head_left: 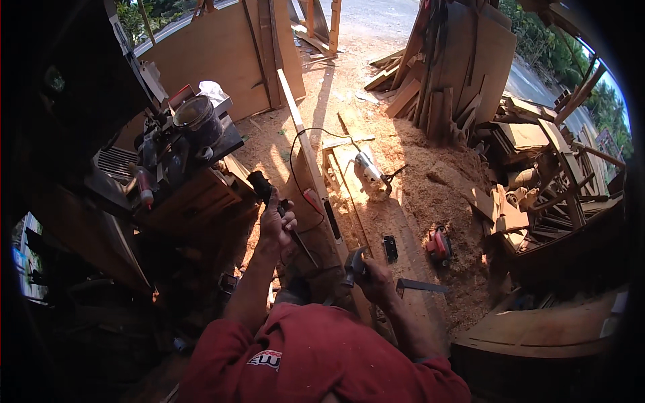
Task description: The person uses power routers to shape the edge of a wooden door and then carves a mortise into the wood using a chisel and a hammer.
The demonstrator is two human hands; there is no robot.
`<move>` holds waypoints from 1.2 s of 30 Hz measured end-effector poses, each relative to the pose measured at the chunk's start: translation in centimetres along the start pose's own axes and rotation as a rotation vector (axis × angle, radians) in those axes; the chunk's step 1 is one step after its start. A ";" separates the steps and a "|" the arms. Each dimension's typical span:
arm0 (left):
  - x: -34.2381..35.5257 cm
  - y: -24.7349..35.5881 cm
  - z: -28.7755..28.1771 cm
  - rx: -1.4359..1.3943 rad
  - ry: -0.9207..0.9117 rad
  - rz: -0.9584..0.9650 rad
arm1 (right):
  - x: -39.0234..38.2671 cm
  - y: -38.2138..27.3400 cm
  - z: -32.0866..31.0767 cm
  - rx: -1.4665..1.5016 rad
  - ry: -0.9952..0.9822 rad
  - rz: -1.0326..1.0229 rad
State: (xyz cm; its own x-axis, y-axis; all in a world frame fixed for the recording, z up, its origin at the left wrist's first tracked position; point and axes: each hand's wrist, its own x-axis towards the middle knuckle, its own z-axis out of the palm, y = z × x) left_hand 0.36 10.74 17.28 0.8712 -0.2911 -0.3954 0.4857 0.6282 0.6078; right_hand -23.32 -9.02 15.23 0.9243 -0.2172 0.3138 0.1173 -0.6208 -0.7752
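Hammer in the right hand, dark tool in the left, both near the long board

The left hand point(277, 225) is closed around a long dark tool point(306, 250), fingers wrapped about its shaft. The tool slants: its thick black end juts above the fist, and its narrow end points down toward the body. Exactly what kind of tool it is, I cannot tell.

The right hand point(377, 282) is closed on the handle of a hammer point(353, 266), whose metal head stands just beside the near part of the board point(296, 111). Whether the head touches the wood, I cannot tell. The board runs away from the person between the two hands, with a dark slot point(328, 218) in its near half.

A red object point(311, 198) sits beside the board, close to a looping black cord point(291, 158). Beyond the hands, right of the board, lies a silver power tool point(369, 168). Nearer, a small black item point(390, 248) and a dark flat blade point(422, 286) lie on a wooden surface point(406, 265), the blade close to the right hand. A red power tool point(440, 246) rests farther right, among shavings point(416, 164). At left, a tub point(197, 113) stands on a cluttered table; scrap wood point(527, 138) is heaped at right.
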 end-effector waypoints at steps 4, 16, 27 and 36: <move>-1.0 1.9 3.4 0.421 -0.063 0.119 | -1.4 1.8 -0.9 0.019 0.006 0.165; 1.0 -2.4 5.1 0.362 -0.317 0.419 | -6.9 4.4 -1.1 0.111 -0.044 0.435; 3.5 -7.1 6.0 0.353 -0.368 0.432 | -8.2 5.6 -0.2 -0.022 -0.116 0.557; 5.0 -7.8 5.2 0.241 -0.342 0.326 | -7.1 6.0 -0.3 -0.068 -0.153 0.543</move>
State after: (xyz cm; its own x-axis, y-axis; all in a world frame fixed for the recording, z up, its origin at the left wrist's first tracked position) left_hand 1.31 0.68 14.17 0.9337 -0.3525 0.0636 0.1530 0.5532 0.8189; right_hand -29.27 -11.44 8.55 0.8881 -0.4101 -0.2074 -0.4088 -0.4986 -0.7644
